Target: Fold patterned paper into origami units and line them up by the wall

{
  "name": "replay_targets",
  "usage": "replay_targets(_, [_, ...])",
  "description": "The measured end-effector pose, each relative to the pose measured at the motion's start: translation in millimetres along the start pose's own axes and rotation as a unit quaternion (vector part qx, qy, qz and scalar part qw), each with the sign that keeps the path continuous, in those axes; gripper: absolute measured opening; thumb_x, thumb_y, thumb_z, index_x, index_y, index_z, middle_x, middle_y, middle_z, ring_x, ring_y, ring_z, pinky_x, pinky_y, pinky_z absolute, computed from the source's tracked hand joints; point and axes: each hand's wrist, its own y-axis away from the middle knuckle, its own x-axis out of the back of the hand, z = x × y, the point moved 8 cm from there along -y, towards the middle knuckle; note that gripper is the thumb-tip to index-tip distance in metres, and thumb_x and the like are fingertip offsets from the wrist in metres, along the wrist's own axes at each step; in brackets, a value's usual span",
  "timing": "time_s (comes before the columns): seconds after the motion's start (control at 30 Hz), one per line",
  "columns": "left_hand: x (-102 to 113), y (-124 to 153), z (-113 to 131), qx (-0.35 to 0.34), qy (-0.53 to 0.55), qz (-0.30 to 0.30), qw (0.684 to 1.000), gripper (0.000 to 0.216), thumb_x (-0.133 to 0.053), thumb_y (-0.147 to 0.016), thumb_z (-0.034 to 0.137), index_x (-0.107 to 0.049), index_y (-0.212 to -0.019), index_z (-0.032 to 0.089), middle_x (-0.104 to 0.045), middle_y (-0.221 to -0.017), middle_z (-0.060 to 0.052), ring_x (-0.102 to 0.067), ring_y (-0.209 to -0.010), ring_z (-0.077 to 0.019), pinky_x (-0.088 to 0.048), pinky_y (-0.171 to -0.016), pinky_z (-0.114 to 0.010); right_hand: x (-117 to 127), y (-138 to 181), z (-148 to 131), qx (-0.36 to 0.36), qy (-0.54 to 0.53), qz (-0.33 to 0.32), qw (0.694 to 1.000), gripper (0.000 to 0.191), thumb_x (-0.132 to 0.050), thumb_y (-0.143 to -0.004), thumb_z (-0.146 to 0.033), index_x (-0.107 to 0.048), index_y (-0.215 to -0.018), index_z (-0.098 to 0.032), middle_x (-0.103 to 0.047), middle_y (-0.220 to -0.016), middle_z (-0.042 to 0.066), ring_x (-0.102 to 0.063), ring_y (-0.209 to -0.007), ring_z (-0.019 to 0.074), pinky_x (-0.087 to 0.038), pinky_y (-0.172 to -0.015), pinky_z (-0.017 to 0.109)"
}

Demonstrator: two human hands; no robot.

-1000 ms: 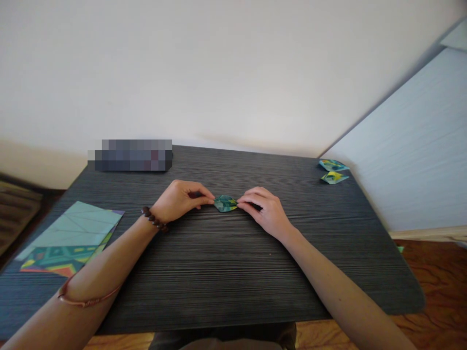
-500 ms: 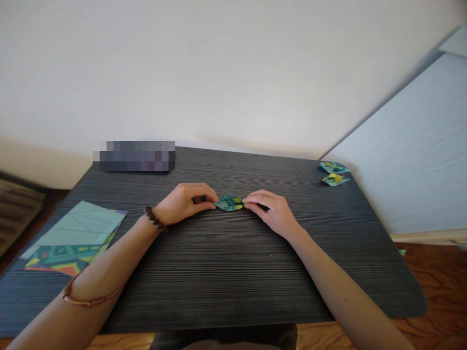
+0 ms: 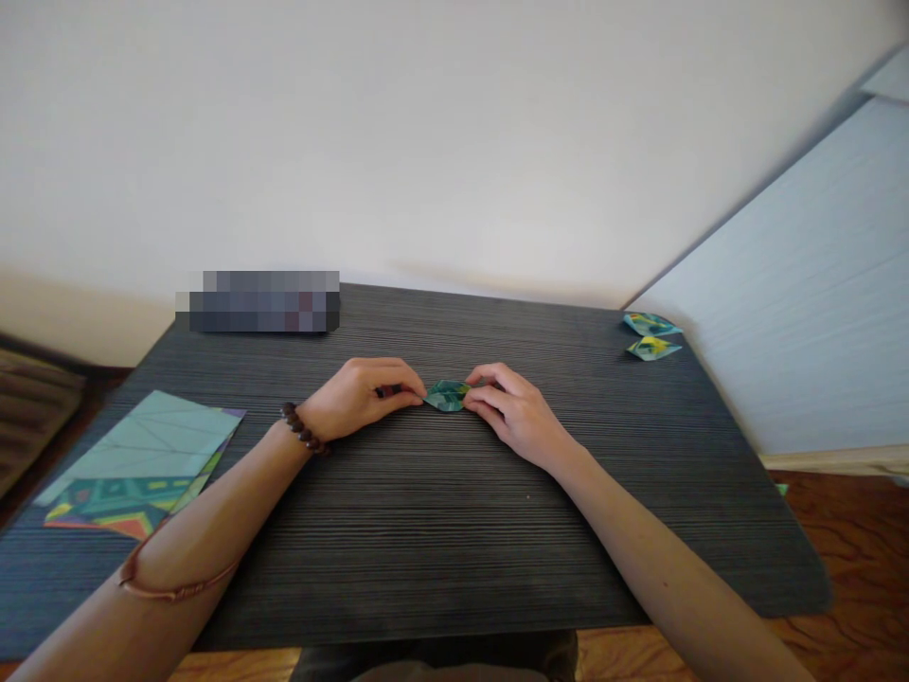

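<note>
Folded paper (image 3: 446, 398) is between the two hands, at the middle of the table (image 3: 426, 530). Left hand (image 3: 353, 398) and right hand (image 3: 524, 414) each pinch one end. Uneven pulling could tear it; too strong squeezing could crumple it. Its long axis runs left to right, the narrow left tip pointing to the left fingers.

We see a dark grey, wood-grained table (image 3: 426, 540) with a rounded near right corner. On its far left lies a dark oblong object (image 3: 266, 303), its details pixelated, close to a plain off-white wall (image 3: 426, 142). To the right we find a pale, faintly streaked upright panel (image 3: 816, 265) above a light wooden strip (image 3: 838, 460), then reddish-brown wood flooring (image 3: 870, 549). On the left edge we notice a brown ridged thing (image 3: 35, 407).
</note>
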Motion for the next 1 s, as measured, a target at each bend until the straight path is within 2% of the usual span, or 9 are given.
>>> replay_targets(0.2, [1,0,-3,0.015,0.006,0.008,1.0,0.018,-0.056,-0.084,0.032,-0.069,-0.086,0.019,-0.068,-0.088,-0.004,-0.062,-0.079,-0.0137,-0.047,-0.074,-0.022,3,-1,1,-0.012,-0.035,0.019,0.999,0.016,-0.049,-0.09,-0.025,-0.065,-0.092,-0.021,-0.06,-0.104,0.007,-0.058,-0.092,0.0173,-0.047,-0.083,0.034])
replay_targets(0.27, [2,1,-10,0.049,0.022,0.015,0.998,0.02,-0.057,-0.083,0.035,-0.069,-0.087,0.019,-0.069,-0.087,-0.003,-0.062,-0.074,-0.0124,-0.049,-0.069,-0.021,6,0,6,-0.018,-0.084,0.028,0.996,0.014,-0.052,-0.088,-0.025,-0.064,-0.095,-0.023,-0.062,-0.1,0.005,-0.059,-0.091,0.0159,-0.047,-0.083,0.032])
replay_targets(0.37, [2,6,-26,0.127,0.075,0.027,0.989,0.026,-0.059,-0.081,0.039,-0.068,-0.092,0.017,-0.07,-0.08,-0.003,-0.062,-0.06,-0.0107,-0.051,-0.059,-0.02,11,2,19,-0.059,-0.145,0.042,0.987,0.017,-0.058,-0.085,-0.027,-0.063,-0.1,-0.024,-0.067,-0.09,0.001,-0.061,-0.078,0.013,-0.049,-0.074,0.028])
replay_targets(0.5, [1,8,-34,0.178,0.16,0.048,0.97,0.031,-0.062,-0.078,0.039,-0.067,-0.094,0.013,-0.071,-0.076,-0.006,-0.062,-0.059,-0.0124,-0.053,-0.056,-0.022,13,5,32,-0.126,-0.202,0.061,0.969,0.016,-0.061,-0.082,-0.032,-0.067,-0.093,-0.023,-0.069,-0.082,0.0,-0.061,-0.068,0.0122,-0.048,-0.067,0.026])
replay_targets(0.63, [-1,4,-29,0.19,0.252,0.056,0.947,0.027,-0.065,-0.077,0.035,-0.065,-0.088,0.011,-0.069,-0.07,-0.005,-0.059,-0.053,-0.0098,-0.051,-0.05,-0.02,8,9,36,-0.19,-0.318,0.072,0.926,0.018,-0.063,-0.08,-0.035,-0.068,-0.089,-0.021,-0.069,-0.075,0.001,-0.061,-0.065,0.012,-0.047,-0.061,0.025])
replay_targets(0.73, [-2,3,-28,0.199,0.31,0.053,0.928,0.025,-0.066,-0.076,0.035,-0.063,-0.082,0.011,-0.068,-0.067,-0.004,-0.058,-0.052,-0.0092,-0.051,-0.049,-0.02,-3,12,36,-0.229,-0.444,0.074,0.863,0.02,-0.062,-0.08,-0.037,-0.067,-0.087,-0.019,-0.064,-0.062,-0.001,-0.053,-0.051,0.0085,-0.043,-0.05,0.022])
replay_targets(0.83, [-2,5,-33,0.207,0.34,0.059,0.915,0.026,-0.066,-0.076,0.036,-0.061,-0.079,0.011,-0.068,-0.069,-0.005,-0.059,-0.053,-0.0102,-0.052,-0.05,-0.021,-9,15,39,-0.257,-0.519,0.091,0.81,0.022,-0.064,-0.079,-0.038,-0.066,-0.086,-0.018,-0.065,-0.065,0.0,-0.05,-0.048,0.0075,-0.041,-0.044,0.022])
replay_targets(0.9, [-2,7,-36,0.214,0.351,0.06,0.909,0.027,-0.067,-0.076,0.037,-0.061,-0.08,0.012,-0.068,-0.071,-0.006,-0.06,-0.056,-0.0112,-0.053,-0.051,-0.022,-11,14,41,-0.262,-0.538,0.089,0.796,0.023,-0.065,-0.077,-0.038,-0.066,-0.087,-0.017,-0.066,-0.068,0.001,-0.052,-0.049,0.0078,-0.043,-0.044,0.022])
replay_targets(1.0, [-5,8,-35,0.218,0.368,0.055,0.902,0.026,-0.067,-0.075,0.038,-0.061,-0.078,0.012,-0.068,-0.071,-0.006,-0.061,-0.057,-0.0119,-0.052,-0.051,-0.022,-12,13,41,-0.255,-0.544,0.073,0.796,0.024,-0.066,-0.077,-0.036,-0.066,-0.089,-0.017,-0.065,-0.066,0.0,-0.053,-0.048,0.0078,-0.046,-0.046,0.023])
